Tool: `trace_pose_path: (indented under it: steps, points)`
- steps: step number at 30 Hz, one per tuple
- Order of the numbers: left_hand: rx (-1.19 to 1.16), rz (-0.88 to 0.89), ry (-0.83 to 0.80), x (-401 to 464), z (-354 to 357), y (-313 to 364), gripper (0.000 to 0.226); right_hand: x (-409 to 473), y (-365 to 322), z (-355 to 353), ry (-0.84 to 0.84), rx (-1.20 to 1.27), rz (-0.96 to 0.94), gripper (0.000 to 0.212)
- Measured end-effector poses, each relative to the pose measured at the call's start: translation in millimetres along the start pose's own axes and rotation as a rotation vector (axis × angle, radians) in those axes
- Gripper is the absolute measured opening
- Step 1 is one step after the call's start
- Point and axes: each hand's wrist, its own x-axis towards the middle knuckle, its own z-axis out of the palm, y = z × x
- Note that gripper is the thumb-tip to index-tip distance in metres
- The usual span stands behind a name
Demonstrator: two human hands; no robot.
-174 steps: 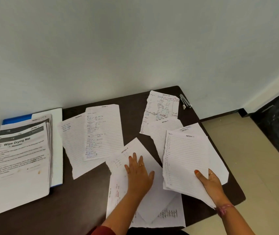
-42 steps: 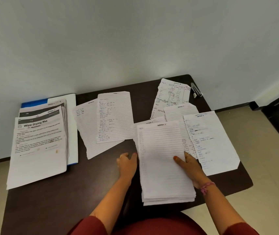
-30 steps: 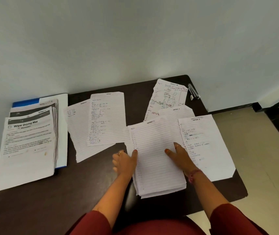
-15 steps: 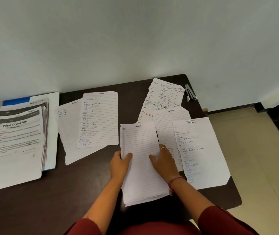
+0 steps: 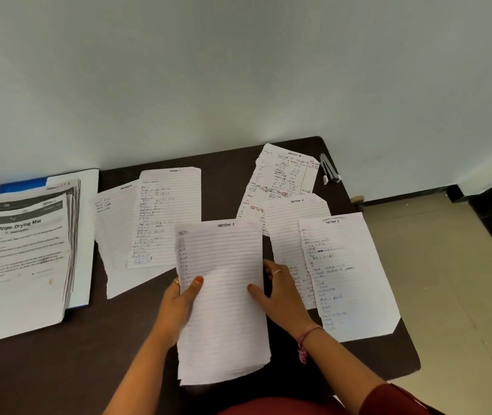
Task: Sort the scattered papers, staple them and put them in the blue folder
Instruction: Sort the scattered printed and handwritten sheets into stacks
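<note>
While loose sheets lie around on the table (image 5: 59, 369), the "Section 1" stack (image 5: 224, 295) is gripped at its edges by the left hand (image 5: 179, 307) and right hand (image 5: 280, 295), mid-table.

Near edge, middle of table (image 5: 59, 369): Section 1 stack (image 5: 224, 304), between left hand (image 5: 177, 307) and right hand (image 5: 282, 295). Right of it, two overlapping sheets (image 5: 349, 274); behind those, another sheet (image 5: 286, 175), with stapler (image 5: 330, 172) at far right corner. Left of stack, two overlapping sheets (image 5: 149, 226). Far left, printed pile (image 5: 20, 259) on folder (image 5: 23, 184).
</note>
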Motion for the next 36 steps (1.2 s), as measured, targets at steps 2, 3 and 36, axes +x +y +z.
trace_pose_path:
  steps: [2, 3, 36]
  points:
    - [-0.084, -0.043, -0.017, 1, -4, 4, 0.030, 1, -1, -3, -0.078, 0.172, 0.050, 0.058]
    - [-0.131, -0.062, -0.018, 2, -3, 5, 0.029, 2, 0, -4, -0.137, 0.273, 0.094, 0.055]
    - [0.028, 0.532, 0.029, -20, 18, 66, 0.041, 15, -61, -24, 0.085, 0.610, -0.179, 0.033]
